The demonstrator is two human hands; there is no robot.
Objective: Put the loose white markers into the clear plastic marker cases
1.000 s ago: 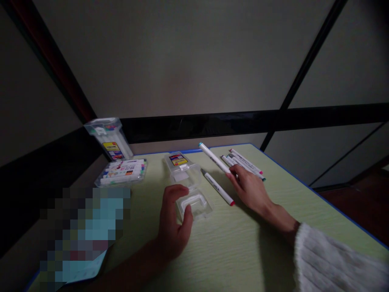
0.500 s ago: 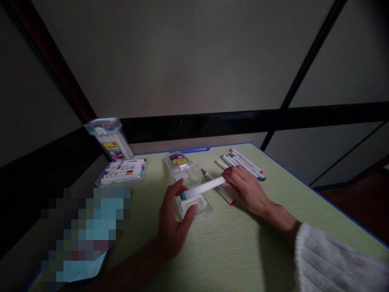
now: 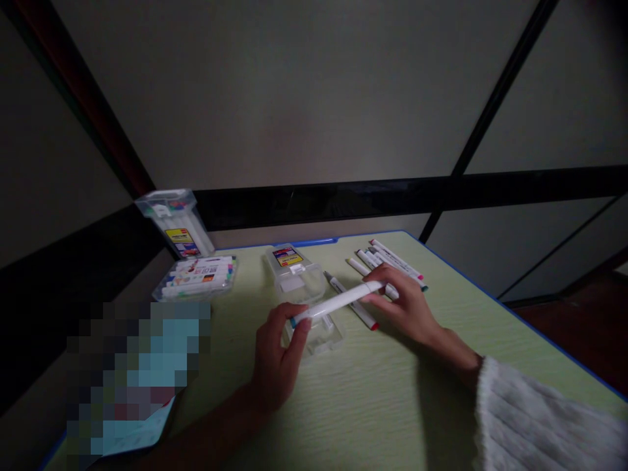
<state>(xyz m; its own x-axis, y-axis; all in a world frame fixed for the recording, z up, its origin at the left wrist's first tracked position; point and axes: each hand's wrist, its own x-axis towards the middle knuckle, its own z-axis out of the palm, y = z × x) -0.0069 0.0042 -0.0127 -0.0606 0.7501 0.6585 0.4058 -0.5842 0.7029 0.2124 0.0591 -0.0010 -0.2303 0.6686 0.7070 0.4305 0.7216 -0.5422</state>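
Observation:
A white marker (image 3: 338,302) with a teal cap end is held level above the table by both hands. My left hand (image 3: 277,356) pinches its teal end with thumb and fingers. My right hand (image 3: 405,306) grips the other end. Under the marker lies an open clear plastic case (image 3: 301,278) with a yellow label, its lid (image 3: 321,337) folded toward me. Another marker (image 3: 350,306) with a red tip lies on the table below the held one.
Several loose markers (image 3: 390,261) lie at the far right of the pale green table (image 3: 383,405). A flat clear box of markers (image 3: 196,278) and an upright box (image 3: 174,222) stand at the far left. A blurred patch covers the near left.
My right hand swung the teal-capped marker from pointing away to lying level over the case. My left hand left the lid and took hold of its teal end.

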